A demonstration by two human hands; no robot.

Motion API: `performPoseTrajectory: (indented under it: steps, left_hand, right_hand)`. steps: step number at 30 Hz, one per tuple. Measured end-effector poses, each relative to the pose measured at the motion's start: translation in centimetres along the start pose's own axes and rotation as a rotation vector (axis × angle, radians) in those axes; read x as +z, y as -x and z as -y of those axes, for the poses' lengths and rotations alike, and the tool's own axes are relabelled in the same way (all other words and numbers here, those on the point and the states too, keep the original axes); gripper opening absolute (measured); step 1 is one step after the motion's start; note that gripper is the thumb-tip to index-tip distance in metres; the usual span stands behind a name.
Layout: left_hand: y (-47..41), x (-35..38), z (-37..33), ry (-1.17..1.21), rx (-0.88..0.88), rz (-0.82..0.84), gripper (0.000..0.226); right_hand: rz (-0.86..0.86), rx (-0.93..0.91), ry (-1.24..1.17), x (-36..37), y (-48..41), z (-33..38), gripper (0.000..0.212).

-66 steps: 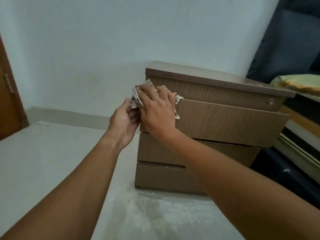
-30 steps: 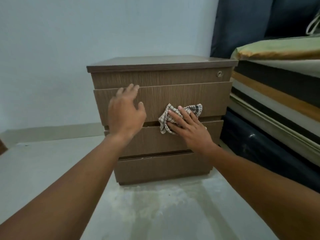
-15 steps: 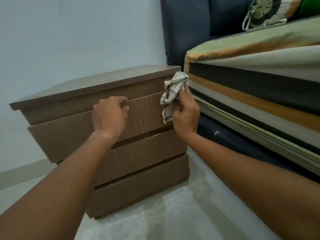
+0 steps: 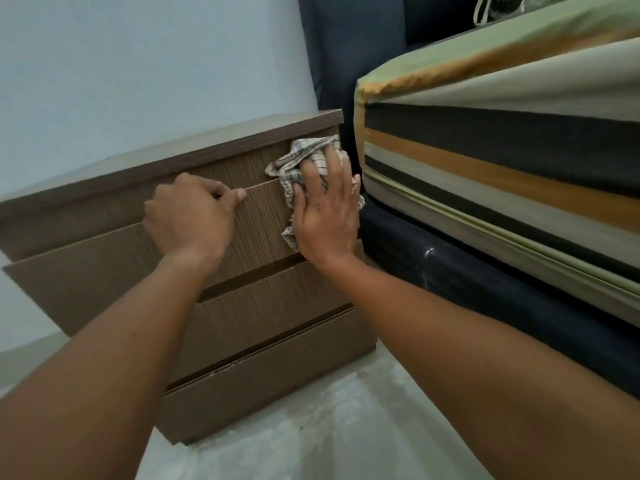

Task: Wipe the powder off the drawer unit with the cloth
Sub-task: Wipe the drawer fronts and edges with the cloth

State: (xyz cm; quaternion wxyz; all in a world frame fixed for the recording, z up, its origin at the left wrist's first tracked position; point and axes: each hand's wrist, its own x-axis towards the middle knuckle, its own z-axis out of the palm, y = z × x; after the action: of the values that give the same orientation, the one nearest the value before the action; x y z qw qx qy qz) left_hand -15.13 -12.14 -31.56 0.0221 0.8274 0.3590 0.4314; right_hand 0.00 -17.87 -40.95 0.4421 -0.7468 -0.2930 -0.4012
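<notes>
A brown wooden drawer unit [image 4: 263,306] with three drawer fronts stands on the pale floor. My right hand [image 4: 327,213] presses a checked cloth [image 4: 301,161] flat against the right end of the top drawer front, just under the unit's top board. The cloth bunches out above and left of my fingers. My left hand [image 4: 192,216] grips the upper edge of the top drawer front, fingers curled over it, to the left of the cloth. I see no powder on the wood; white dust lies on the floor [image 4: 311,427] in front of the unit.
A striped mattress [image 4: 502,150] on a dark blue bed base [image 4: 485,299] stands close against the unit's right side. A dark blue headboard [image 4: 353,46] rises behind. A pale wall [image 4: 138,64] is behind the unit.
My right hand has moved the cloth from the middle of the drawer front to its upper right corner and now lies flat on it. My left hand has closed on the drawer's top edge. My view has swung left.
</notes>
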Motion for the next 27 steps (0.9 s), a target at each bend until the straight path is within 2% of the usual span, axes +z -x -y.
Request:
performPoseTrajectory:
  steps: [2, 4, 6, 7, 11, 14, 16, 20, 21, 23, 26, 27]
  left_hand:
    - [0.0, 0.1, 0.0, 0.007, -0.011, -0.014, 0.031]
    - [0.0, 0.3, 0.1, 0.018, -0.022, -0.024, 0.032]
    - [0.1, 0.4, 0.2, 0.024, -0.010, -0.034, 0.032]
    - [0.2, 0.4, 0.2, 0.024, 0.001, -0.039, 0.033]
    - [0.8, 0.0, 0.0, 0.030, 0.007, -0.047, 0.033]
    - [1.6, -0.8, -0.5, 0.056, 0.004, -0.053, 0.032]
    - [2.0, -1.3, -0.5, 0.046, 0.000, -0.052, 0.029]
    - [1.7, -1.2, 0.6, 0.028, 0.071, 0.000, 0.024]
    - [1.5, -1.1, 1.0, 0.031, 0.085, 0.011, 0.023]
    - [1.3, -1.1, 1.6, 0.051, 0.088, 0.014, 0.023]
    - [1.1, -1.2, 1.5, 0.093, 0.055, 0.014, 0.020]
    - [1.0, -1.3, 1.4, 0.101, 0.042, 0.017, 0.019]
  right_hand:
    - [-0.008, 0.084, -0.075, 0.0, 0.1, -0.9, 0.050]
    - [-0.017, 0.263, -0.242, -0.2, 0.7, -1.4, 0.055]
    - [0.024, 0.460, -0.384, -0.8, 2.1, -2.5, 0.044]
    - [0.072, 0.503, -0.383, -1.2, 3.2, -3.3, 0.037]
    - [0.308, 0.308, -0.119, -3.0, 7.8, -7.5, 0.028]
    - [0.387, 0.276, -0.113, -3.4, 8.2, -8.7, 0.028]
    - [0.340, 0.336, -0.215, -3.8, 8.2, -8.0, 0.028]
    - [0.064, 0.529, -0.364, -4.6, 7.9, -5.6, 0.051]
    - [0.027, 0.495, -0.373, -4.7, 7.7, -4.7, 0.056]
    - [0.065, 0.344, -0.373, -4.2, 7.4, -3.1, 0.064]
    - [0.268, 0.138, -0.209, -3.3, 8.9, -1.1, 0.065]
    - [0.323, 0.011, -0.154, -2.9, 9.9, -0.6, 0.067]
